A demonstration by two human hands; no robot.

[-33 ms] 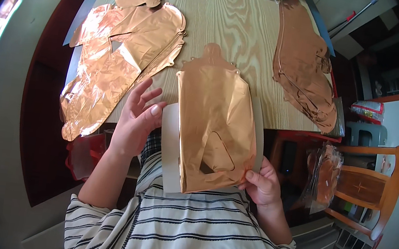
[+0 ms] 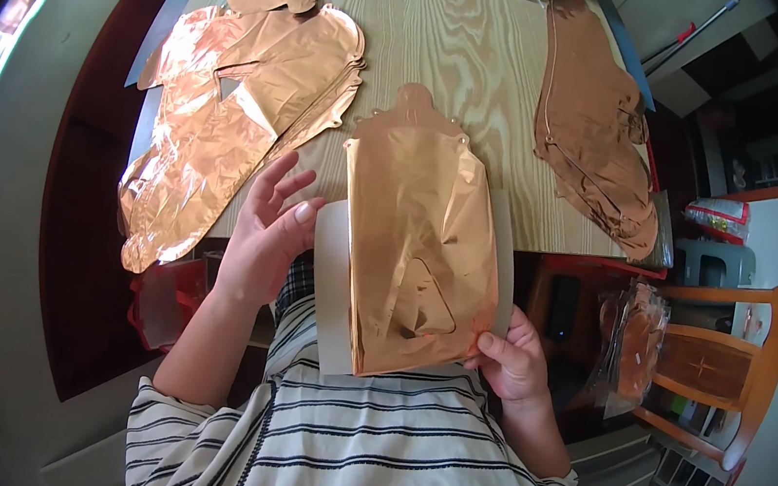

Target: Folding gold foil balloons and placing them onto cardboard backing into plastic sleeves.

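Note:
A flat copper-coloured foil balloon (image 2: 414,237) with a narrow neck lies on a pale grey card (image 2: 327,304), both held up in front of my striped shirt. My right hand (image 2: 511,358) pinches the lower right corner of the card and foil. With its fingers spread, my left hand (image 2: 268,227) rests against the card's left edge and grips nothing. The balloon's neck reaches over the near edge of the wooden table (image 2: 464,46).
A loose pile of copper foil balloons (image 2: 229,114) covers the table's left side, and another pile (image 2: 592,122) lies along its right side. A wooden chair (image 2: 727,366) stands at the right, with a clear bag of foil pieces (image 2: 631,349) beside it.

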